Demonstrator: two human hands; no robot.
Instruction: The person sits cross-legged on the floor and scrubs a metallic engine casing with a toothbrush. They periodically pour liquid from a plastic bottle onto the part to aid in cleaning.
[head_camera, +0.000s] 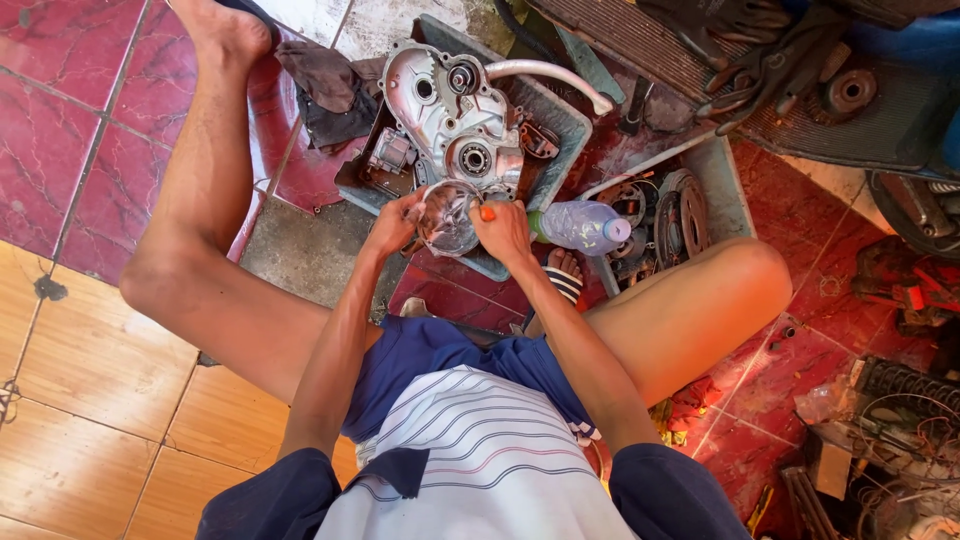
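I hold a round shiny metal bowl-shaped engine part (447, 217) between my knees, just above the red tiled floor (60, 110). My left hand (395, 222) grips its left rim with the fingers curled around the edge; my right hand (503, 230) is closed on the right rim and also pinches a small orange-handled tool (487, 212) against it. What lies inside the bowl I cannot tell.

Just beyond it, a shallow grey plastic tray (566, 118) carries a silver cast-metal engine casing (450, 110) with round bearing holes, which fills most of the tray. A second grey tray (722, 180) to the right holds dark round discs and small metal parts (672, 212). A clear plastic bottle (580, 226) lies on its side between the trays, touching my right hand's far side.

A dark rag (325, 85) lies at the first tray's left edge. Open floor shows to my left; the right side is crowded with parts
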